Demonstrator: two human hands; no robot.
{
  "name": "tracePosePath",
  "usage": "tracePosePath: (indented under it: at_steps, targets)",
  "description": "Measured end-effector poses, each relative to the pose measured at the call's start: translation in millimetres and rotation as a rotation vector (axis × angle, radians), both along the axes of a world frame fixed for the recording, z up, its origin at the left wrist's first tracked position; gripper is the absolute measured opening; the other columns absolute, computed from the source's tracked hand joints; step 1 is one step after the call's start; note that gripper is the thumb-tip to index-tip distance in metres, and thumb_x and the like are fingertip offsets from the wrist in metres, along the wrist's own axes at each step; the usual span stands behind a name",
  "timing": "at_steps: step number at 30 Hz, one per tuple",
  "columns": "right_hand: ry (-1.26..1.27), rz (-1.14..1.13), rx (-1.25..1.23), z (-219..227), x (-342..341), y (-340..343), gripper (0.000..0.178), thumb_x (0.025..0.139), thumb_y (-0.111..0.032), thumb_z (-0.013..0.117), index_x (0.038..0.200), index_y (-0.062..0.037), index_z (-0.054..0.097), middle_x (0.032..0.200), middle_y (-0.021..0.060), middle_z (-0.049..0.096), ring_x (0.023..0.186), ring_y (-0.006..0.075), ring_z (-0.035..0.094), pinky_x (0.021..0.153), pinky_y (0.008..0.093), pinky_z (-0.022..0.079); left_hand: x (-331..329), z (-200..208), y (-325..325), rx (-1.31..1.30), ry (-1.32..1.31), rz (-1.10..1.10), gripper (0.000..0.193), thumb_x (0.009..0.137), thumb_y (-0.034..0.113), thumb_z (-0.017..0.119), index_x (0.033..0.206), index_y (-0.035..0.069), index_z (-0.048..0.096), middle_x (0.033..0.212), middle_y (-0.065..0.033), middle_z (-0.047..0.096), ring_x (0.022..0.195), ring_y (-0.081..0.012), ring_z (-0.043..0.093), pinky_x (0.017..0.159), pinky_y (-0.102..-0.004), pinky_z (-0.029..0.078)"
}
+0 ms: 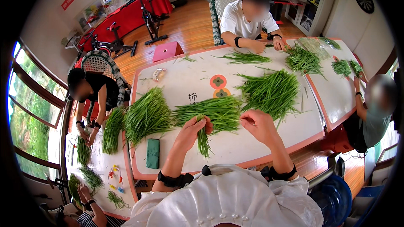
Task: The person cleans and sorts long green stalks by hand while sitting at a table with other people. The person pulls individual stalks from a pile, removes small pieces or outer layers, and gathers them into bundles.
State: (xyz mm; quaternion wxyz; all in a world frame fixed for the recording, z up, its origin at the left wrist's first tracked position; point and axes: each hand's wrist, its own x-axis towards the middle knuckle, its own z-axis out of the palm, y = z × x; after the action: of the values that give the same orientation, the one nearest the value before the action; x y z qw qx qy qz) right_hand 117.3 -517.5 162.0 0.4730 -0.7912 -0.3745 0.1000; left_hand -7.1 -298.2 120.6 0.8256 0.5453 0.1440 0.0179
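Observation:
My left hand [189, 131] is closed round a small bunch of long, thin green stalks [203, 143] that look like chives. The bunch hangs down over the near part of the table, its lower ends loose. To the right, my right hand [260, 125] is held above the table with thumb and fingers pinched together. Whatever it holds, if anything, is too small to make out. Just beyond both hands lies a spread pile of the same greens [223, 111]. Larger heaps flank it, one at the left [148, 113] and one at the right [271, 94].
A dark green block [153, 153] rests by my left forearm on the white table [235, 151]. A small clear packet [158, 75] lies farther back. Co-workers handle greens across the table [252, 14], at the left [97, 88], lower left and right. A blue tub [332, 199] stands at lower right.

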Motion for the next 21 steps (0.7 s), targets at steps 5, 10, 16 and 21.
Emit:
tracePosePath:
  at_steps: [5,10,16,21]
  targets:
    - [0.000,0.087,-0.026,22,-5,15,0.014,0.079,-0.016,0.062,0.083,-0.0032,0.060,0.070,0.0093,0.060,0.066,0.0232,0.057,0.059,0.0323,0.044,16,26,-7,0.103,-0.046,0.021,0.018,0.093,0.015,0.043,0.100,0.001,0.053,0.090,-0.0081,0.059,0.080,-0.0160,0.054,0.074,-0.0288,0.043]
    - [0.007,0.158,-0.017,26,-7,35,0.015,0.079,-0.018,0.061,0.083,-0.0030,0.059,0.071,0.0090,0.061,0.067,0.0236,0.056,0.059,0.0334,0.044,26,37,-16,0.282,0.000,-0.133,0.020,0.093,0.016,0.045,0.098,0.000,0.056,0.088,-0.0024,0.059,0.082,-0.0081,0.048,0.076,-0.0228,0.039]
    - [-0.125,0.155,0.128,11,-4,53,0.017,0.080,-0.019,0.060,0.084,-0.0025,0.058,0.068,0.0086,0.060,0.061,0.0231,0.055,0.056,0.0324,0.043,25,29,-17,0.268,0.002,-0.146,0.021,0.092,0.018,0.047,0.101,0.001,0.055,0.082,-0.0017,0.058,0.078,-0.0086,0.050,0.074,-0.0224,0.040]
    - [0.183,0.056,0.110,-27,14,69,0.024,0.083,-0.026,0.058,0.082,-0.0020,0.059,0.063,0.0067,0.059,0.055,0.0160,0.052,0.053,0.0299,0.041,8,29,0,0.121,-0.040,-0.014,0.021,0.093,0.019,0.046,0.102,0.001,0.053,0.081,-0.0041,0.055,0.078,-0.0169,0.057,0.073,-0.0283,0.045]
